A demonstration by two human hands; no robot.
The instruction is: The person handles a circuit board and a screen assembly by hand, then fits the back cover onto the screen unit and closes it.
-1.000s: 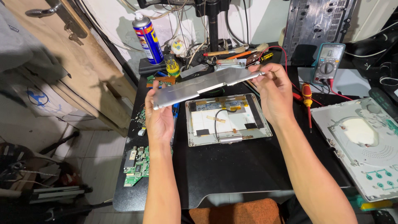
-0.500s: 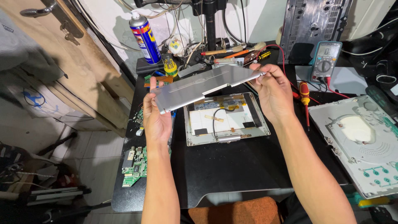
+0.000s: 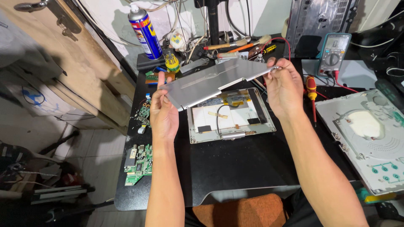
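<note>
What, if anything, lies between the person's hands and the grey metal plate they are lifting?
Nothing visible. The left hand grips the metal plate at its lower left corner, and the right hand pinches its upper right end. The plate is held above the opened screen panel.

A black worktable (image 3: 235, 168) carries an opened screen panel (image 3: 229, 115), green circuit boards (image 3: 138, 164), a red screwdriver (image 3: 312, 90) — and a multimeter (image 3: 333, 52).

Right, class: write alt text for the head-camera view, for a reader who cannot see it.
The left hand and right hand hold a flat grey metal panel by its ends above an opened screen unit on a black bench, with a multimeter and a spray can behind.
</note>
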